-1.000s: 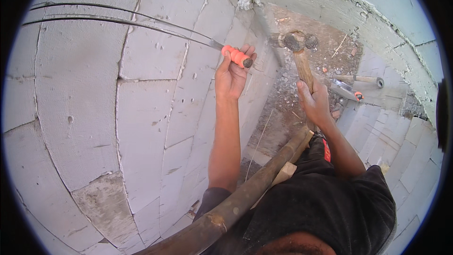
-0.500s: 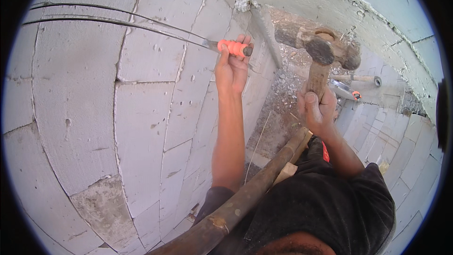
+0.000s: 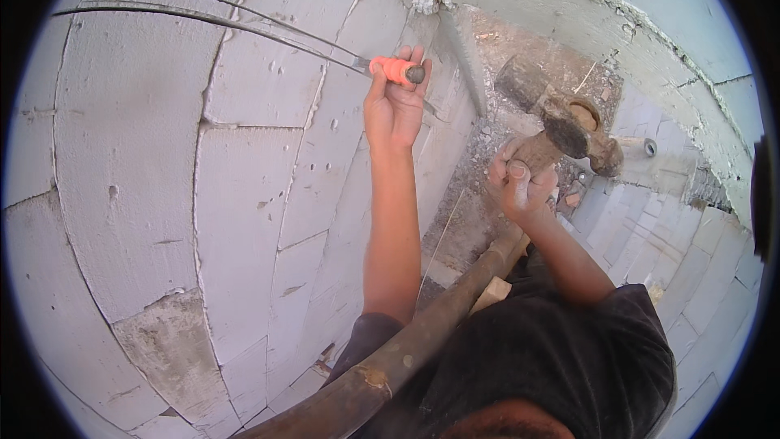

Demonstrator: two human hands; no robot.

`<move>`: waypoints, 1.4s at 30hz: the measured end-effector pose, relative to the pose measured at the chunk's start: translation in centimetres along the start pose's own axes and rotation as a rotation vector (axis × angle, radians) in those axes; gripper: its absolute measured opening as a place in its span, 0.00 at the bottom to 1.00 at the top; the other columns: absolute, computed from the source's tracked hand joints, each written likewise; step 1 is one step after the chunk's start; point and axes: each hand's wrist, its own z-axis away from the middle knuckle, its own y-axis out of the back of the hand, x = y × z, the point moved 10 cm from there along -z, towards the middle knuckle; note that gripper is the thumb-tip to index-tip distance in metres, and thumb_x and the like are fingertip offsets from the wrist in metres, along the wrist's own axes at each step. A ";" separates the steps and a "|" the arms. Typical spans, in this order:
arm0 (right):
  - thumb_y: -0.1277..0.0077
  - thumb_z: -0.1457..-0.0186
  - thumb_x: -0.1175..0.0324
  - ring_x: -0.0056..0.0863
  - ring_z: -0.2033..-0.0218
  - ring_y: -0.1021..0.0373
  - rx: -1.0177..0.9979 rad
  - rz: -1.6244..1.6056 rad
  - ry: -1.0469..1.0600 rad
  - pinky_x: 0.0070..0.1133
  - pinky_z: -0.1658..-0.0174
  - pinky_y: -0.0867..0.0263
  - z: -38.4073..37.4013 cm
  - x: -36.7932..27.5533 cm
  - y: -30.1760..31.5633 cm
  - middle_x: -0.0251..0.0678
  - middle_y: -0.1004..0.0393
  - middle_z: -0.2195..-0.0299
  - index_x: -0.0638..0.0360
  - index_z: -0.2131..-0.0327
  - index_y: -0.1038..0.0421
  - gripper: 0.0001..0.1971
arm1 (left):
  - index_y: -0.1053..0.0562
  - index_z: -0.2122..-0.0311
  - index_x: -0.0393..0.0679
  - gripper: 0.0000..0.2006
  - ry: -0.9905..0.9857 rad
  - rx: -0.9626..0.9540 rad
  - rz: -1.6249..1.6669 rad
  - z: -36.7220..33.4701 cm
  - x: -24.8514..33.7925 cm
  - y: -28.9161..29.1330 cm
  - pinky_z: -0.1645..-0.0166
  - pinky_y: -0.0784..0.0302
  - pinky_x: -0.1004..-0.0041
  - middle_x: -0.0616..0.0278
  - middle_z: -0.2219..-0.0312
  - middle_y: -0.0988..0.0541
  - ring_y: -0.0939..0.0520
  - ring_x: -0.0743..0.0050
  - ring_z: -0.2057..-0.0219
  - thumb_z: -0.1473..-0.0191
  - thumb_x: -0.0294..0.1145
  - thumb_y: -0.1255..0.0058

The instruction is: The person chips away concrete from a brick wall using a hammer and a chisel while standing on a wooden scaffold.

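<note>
Gripping an orange-handled chisel (image 3: pixel 393 71), the left hand (image 3: pixel 395 106) is raised against the block wall (image 3: pixel 252 179). The thumb and fingers pinch the ribbed grip from opposite sides; the palm is turned up into view, and the fingertips extend beyond the handle. The dark butt end of the chisel points right, away from the wall. Its short visible metal length points left, to where two dark lines (image 3: pixel 219 20) run nearly parallel along the blocks; whether the tip bears on the surface cannot be determined.

The right hand (image 3: pixel 522 180) is closed around the wooden handle of a hammer (image 3: pixel 569 126), thumb laid across the wood, close below the head. The head is worn and dusty, its broad cylindrical end directed to the upper left and its smaller end to the lower right. Hammer and chisel are apart.

Below the hands, a thick wooden pole (image 3: pixel 398 358) lies diagonally in front of the dark shirt (image 3: pixel 561 349), with a pale wood piece (image 3: pixel 491 294) beside it. Rubble covers the ground (image 3: pixel 471 228) beyond. A further tool (image 3: pixel 635 146) with a ring-shaped end is partly hidden behind the hammer head. A rough concrete beam (image 3: pixel 561 0) spans the upper right.
</note>
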 end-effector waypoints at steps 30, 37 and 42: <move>0.48 0.41 0.59 0.45 0.77 0.28 -0.146 0.636 -0.118 0.31 0.71 0.36 -4.3 0.0 -4.3 0.49 0.29 0.80 0.68 0.57 0.28 0.19 | 0.36 0.51 0.40 0.14 0.006 0.072 0.035 -1.1 0.6 0.9 0.32 0.46 0.48 0.53 0.43 0.32 0.35 0.55 0.38 0.33 0.39 0.65; 0.48 0.41 0.59 0.38 0.80 0.31 -0.113 0.333 -0.068 0.28 0.73 0.37 -2.5 -3.3 -2.6 0.44 0.29 0.80 0.68 0.53 0.30 0.20 | 0.35 0.55 0.43 0.12 0.037 0.191 0.043 -0.5 -0.3 4.8 0.35 0.40 0.44 0.45 0.50 0.28 0.32 0.46 0.40 0.32 0.39 0.68; 0.49 0.40 0.60 0.28 0.82 0.34 -0.099 0.358 -0.164 0.26 0.75 0.39 -3.1 -1.9 -1.1 0.37 0.31 0.82 0.67 0.53 0.30 0.20 | 0.35 0.55 0.42 0.12 0.111 0.179 0.059 0.3 -2.9 4.3 0.34 0.40 0.44 0.43 0.49 0.30 0.32 0.43 0.41 0.32 0.39 0.67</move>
